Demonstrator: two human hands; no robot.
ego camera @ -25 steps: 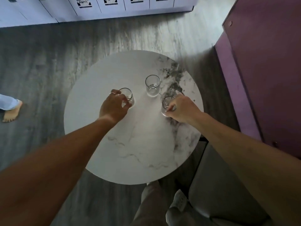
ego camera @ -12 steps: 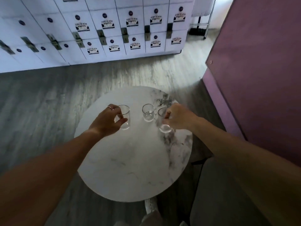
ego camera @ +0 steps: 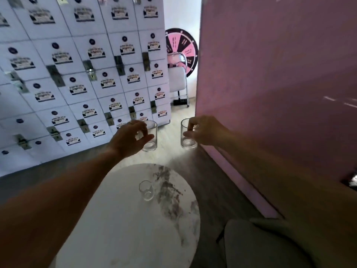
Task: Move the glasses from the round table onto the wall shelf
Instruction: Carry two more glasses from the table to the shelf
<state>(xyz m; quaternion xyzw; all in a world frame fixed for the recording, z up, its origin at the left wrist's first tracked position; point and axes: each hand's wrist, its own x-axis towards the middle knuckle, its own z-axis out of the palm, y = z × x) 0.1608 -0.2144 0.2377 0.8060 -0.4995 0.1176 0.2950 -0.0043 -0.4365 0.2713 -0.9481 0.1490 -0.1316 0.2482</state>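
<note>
**Two glasses lifted, one left on the counter; shelf not in view**

Left to right. The left hand (ego camera: 129, 139) is closed around the side of a clear glass (ego camera: 150, 136), thumb in front and fingers behind, holding it upright in the air beyond the counter's 12 o'clock edge. At about 3 o'clock from it, well apart, the right hand (ego camera: 207, 130) pinches a second glass (ego camera: 187, 134) near its rim, fingers curled over the top and thumb against the wall; this glass too is upright and clear of any surface. Below both, a third glass (ego camera: 146, 190) stands on the round marble counter (ego camera: 123, 225), toward its 1 o'clock side, untouched.

Count: three glasses in all, two held, one standing; two hands, both occupied.

Progress, as a judgement: the carrying step is under way. No glass rests on a shelf here, and no wall shelf is visible; only lockers (ego camera: 81, 74) at 10 o'clock and a pink wall (ego camera: 280, 84) at 2 o'clock. All three placements remain, and the standing glass likely needs a second trip.
</note>
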